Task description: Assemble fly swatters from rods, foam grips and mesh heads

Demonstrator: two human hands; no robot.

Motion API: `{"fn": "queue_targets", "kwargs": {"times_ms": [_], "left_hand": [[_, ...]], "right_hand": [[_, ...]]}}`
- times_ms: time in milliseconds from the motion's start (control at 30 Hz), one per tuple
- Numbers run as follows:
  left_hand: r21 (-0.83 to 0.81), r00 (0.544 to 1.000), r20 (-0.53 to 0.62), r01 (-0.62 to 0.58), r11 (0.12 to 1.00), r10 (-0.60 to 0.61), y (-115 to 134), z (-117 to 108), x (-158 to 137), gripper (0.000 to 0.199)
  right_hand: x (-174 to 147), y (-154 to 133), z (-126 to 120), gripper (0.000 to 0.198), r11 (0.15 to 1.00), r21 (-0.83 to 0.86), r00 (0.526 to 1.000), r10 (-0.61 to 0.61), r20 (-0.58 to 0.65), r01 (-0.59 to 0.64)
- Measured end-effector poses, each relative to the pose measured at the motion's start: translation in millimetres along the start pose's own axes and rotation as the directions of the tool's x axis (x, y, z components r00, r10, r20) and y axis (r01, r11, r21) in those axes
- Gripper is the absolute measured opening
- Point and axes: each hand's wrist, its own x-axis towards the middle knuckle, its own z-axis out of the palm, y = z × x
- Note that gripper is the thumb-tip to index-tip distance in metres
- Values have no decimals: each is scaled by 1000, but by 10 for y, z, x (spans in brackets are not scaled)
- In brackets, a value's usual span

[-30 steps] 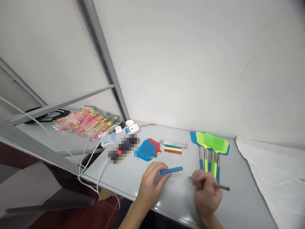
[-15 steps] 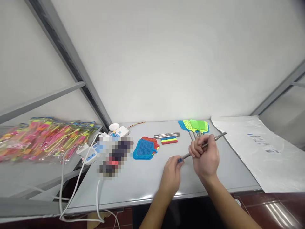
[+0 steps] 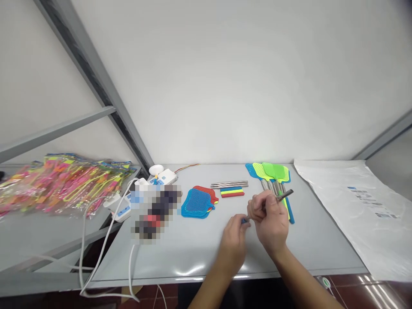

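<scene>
A metal rod runs through my right hand, whose fingers are wrapped round it, its far end sticking out to the right. My left hand pinches a blue grip at the rod's near end. The two hands almost meet, and the fingers hide most of the rod. Beyond my right hand, fly swatters with blue and green heads lie in an overlapping pile. Loose blue and red swatter heads are stacked to the left. Between them lie several metal rods and coloured grips.
Bagged pink and yellow items cover the left surface. White power strips and a looping white cable sit at the table's left edge, beside a pixelated patch. A white plastic sheet hangs over the right side.
My right hand has come down and left, closer to my left hand, so less rod shows between them. The rod's far end now sits lower. The view has shifted slightly.
</scene>
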Motion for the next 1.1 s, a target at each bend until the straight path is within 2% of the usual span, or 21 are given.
{"fn": "queue_targets", "kwargs": {"times_ms": [267, 467, 633, 700, 767, 833, 900, 1000, 1100], "left_hand": [[43, 999, -50, 23, 999, -21, 0, -5, -13, 20], [72, 1000, -29, 15, 997, -13, 18, -15, -10, 20], [65, 999, -32, 6, 998, -3, -2, -16, 0, 19], [60, 999, -36, 1, 998, 2, -1, -20, 1, 20], [33, 999, -51, -7, 999, 9, 17, -27, 0, 23], [-10, 996, -83, -19, 1000, 18, 48, -31, -1, 25], [-32, 994, -107, -22, 999, 19, 76, -29, -2, 27], [1, 996, -93, 7, 1000, -7, 81, -19, -2, 24], [56, 998, -62, 22, 998, -19, 36, -14, -8, 21]], "right_hand": [[19, 24, -20, 34, 1000, -28, 988, 14, 151, -9], [77, -29, -16, 36, 997, 33, 990, 59, 129, -64], [71, 104, -67, 35, 998, -34, 991, 65, 114, -62], [47, 183, -93, 36, 990, -93, 985, 116, 125, -105], [23, 222, -113, 34, 960, -238, 969, 188, 158, -147], [14, 195, -122, 27, 900, -403, 945, 261, 197, -165], [29, 116, -119, 20, 867, -472, 933, 290, 212, -162], [89, -4, -99, 21, 898, -400, 939, 281, 199, -183], [149, -20, -55, 23, 935, -227, 927, 320, 198, -274]]}}
